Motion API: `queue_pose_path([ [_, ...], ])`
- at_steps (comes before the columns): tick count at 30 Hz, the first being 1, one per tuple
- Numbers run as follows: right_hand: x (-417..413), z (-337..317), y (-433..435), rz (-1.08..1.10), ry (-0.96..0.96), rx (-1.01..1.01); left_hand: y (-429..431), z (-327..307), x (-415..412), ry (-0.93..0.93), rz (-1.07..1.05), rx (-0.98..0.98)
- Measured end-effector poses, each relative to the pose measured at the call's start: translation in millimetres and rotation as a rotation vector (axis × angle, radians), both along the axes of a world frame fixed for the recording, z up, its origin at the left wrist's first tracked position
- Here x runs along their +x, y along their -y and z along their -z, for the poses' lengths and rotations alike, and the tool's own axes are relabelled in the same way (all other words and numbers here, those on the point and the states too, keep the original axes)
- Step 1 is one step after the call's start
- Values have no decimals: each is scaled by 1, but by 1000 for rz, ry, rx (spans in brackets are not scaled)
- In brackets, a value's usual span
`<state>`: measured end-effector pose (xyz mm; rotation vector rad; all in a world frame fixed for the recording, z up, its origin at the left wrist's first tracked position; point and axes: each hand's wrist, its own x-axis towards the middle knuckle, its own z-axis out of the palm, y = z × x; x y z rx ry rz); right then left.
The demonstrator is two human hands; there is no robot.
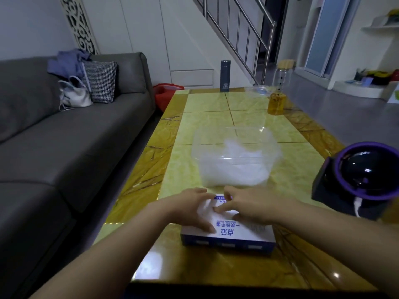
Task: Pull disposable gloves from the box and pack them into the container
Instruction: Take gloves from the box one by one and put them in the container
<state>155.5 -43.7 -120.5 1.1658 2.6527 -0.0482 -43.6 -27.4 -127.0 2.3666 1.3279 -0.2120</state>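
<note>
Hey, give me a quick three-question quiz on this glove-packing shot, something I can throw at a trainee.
1. True or false: the clear container beyond the glove box is empty.
2. Short answer: which dark, upright thing stands at the far end of the table?
3. Pick one: where do the left hand and right hand rest? A) on the glove box. B) on the container's rim. C) flat on the table.

Key
1. False: crumpled white gloves already lie in it.
2. A flask.
3. A.
</note>
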Motion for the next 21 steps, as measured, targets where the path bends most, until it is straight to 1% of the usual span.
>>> queue_pose_path([
  [2,-3,7,0,11,-23,9,1,5,0,-58,-3,-44],
  [4,-5,16,0,48,-129,11,1,6,1,-80,-1,-49],
  [5,-5,19,0,40,-133,72,1,6,2,-93,3,-47],
  [7,-9,23,4,189,-239,57,3,5,3,-109,10,-48],
  [8,-10,28,7,276,-313,16,3,5,4,-114,9,-49],
  [9,-11,34,6,313,-353,-17,3,6,4,-117,5,-51],
  [10,-13,34,8,348,-350,-46,4,6,3,-118,-1,-51],
  [11,-14,33,10,342,-332,-35,4,6,3,-118,-6,-50],
  [13,-11,24,13,325,-371,-31,5,8,1,-111,-10,-48],
  [14,-10,17,16,292,-361,-31,5,9,0,-105,-12,-48],
  [16,-8,6,21,141,-234,73,6,10,0,-92,-11,-48],
  [18,-7,-2,26,47,-171,110,5,9,0,-79,-13,-47],
  [19,-7,-4,27,22,-164,120,5,9,0,-74,-15,-47],
  [21,-5,-10,26,77,-193,103,4,9,0,-63,-17,-49],
])
